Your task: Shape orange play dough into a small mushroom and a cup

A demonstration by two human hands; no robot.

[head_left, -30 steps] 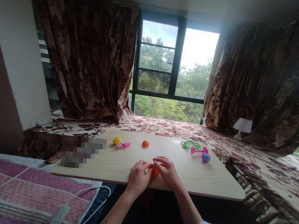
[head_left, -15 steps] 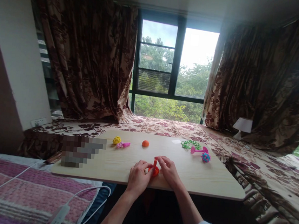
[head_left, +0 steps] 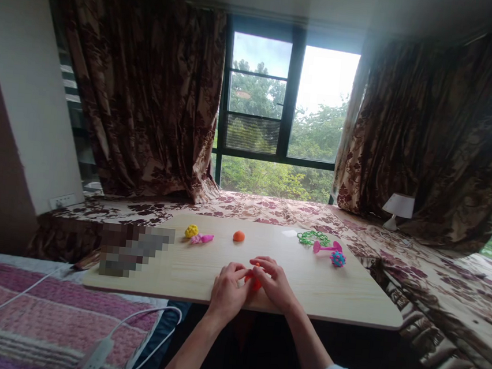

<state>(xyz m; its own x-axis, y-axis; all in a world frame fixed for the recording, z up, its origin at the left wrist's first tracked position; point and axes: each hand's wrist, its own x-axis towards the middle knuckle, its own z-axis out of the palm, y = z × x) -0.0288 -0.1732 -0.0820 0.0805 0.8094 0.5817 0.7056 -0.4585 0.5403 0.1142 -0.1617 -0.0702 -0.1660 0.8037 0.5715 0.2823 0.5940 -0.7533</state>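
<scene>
Daylight pouring thru the dark-framed window (head_left: 289,101) now, floral curtains (head_left: 150,94) either side, lamp (head_left: 399,206) nr the R curtain, pale tabletop (head_left: 167,278) below.

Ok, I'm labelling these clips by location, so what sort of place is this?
Probably a bedroom or similar room at home: floral fabric curtains, a pink-and-purple striped quilted cover and a small white-shaded lamp suggest it.
</scene>
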